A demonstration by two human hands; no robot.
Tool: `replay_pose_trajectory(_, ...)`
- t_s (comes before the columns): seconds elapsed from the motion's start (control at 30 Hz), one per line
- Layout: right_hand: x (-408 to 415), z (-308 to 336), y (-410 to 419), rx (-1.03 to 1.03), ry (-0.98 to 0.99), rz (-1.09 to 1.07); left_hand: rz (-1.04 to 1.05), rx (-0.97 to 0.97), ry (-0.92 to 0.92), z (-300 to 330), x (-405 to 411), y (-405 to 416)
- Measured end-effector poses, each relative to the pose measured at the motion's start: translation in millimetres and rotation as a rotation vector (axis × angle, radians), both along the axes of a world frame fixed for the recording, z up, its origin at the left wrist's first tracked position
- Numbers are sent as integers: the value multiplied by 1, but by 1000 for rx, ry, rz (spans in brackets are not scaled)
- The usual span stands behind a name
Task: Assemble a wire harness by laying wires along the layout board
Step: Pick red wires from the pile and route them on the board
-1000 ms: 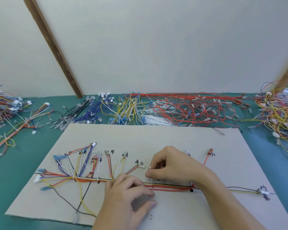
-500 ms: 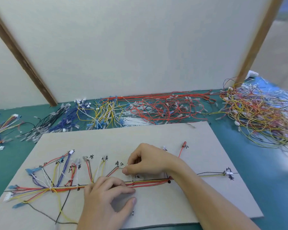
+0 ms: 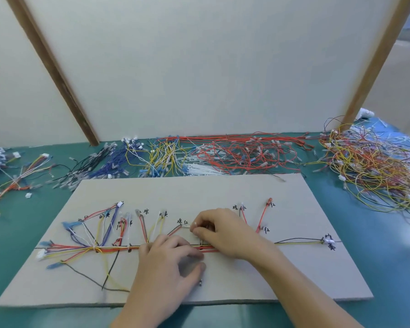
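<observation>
1. The green table top (image 3: 388, 268) carried everything, and the flat grey cardboard layout board (image 3: 223, 192) lay across the middle of it in front of you.
2. Behind the board, near the wall, were the loose wire stocks: a wide red wire pile (image 3: 242, 155), a yellow and blue wire pile (image 3: 163, 159), and at the far right a tangled mixed wire heap (image 3: 376, 166).
3. The multicoloured harness trunk (image 3: 100, 247) ran left to right along the drawn line of the board, with branches going up to the handwritten labels and a thin black and yellow pair (image 3: 298, 240) going on to the right end.
4. Your left hand (image 3: 166, 263) rested on the trunk with curled fingers; I could not tell if it gripped the wires or only pressed them down.
5. Your right hand (image 3: 220, 230) was just above the trunk, and its thumb and fingertip were closed together on a small white connector (image 3: 187, 226) at the end of a branch.
6. The risk, in my judgement: if you pulled that connector too hard, the branch could drag the trunk off its line, because only your left hand held it. Your forearm could also sweep the red branches (image 3: 262, 218) beside it.
</observation>
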State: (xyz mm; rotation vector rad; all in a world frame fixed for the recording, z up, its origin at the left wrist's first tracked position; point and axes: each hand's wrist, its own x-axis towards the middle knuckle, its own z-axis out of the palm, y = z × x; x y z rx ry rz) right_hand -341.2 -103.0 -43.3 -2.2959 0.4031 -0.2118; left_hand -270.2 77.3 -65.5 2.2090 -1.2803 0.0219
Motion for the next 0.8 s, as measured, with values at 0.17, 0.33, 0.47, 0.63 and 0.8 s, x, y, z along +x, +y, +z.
replay_pose_trajectory(0.17,-9,-5,8,73,-59,-44,8,27,2,3,1,0)
replay_pose_trajectory(0.33,-13,-8,12,42,-94,-52,6,52,15,5,1,-2)
replay_pose_trajectory(0.47,-14,-10,14,2,-119,-60,-4,56,8,6,2,-3)
replay_pose_trajectory(0.63,-14,-10,17,-20,-140,-81,-13,71,-30,6,3,-4)
replay_pose_trajectory(0.8,-14,-9,18,-61,-133,-101,-67,-4,-205,4,2,-9)
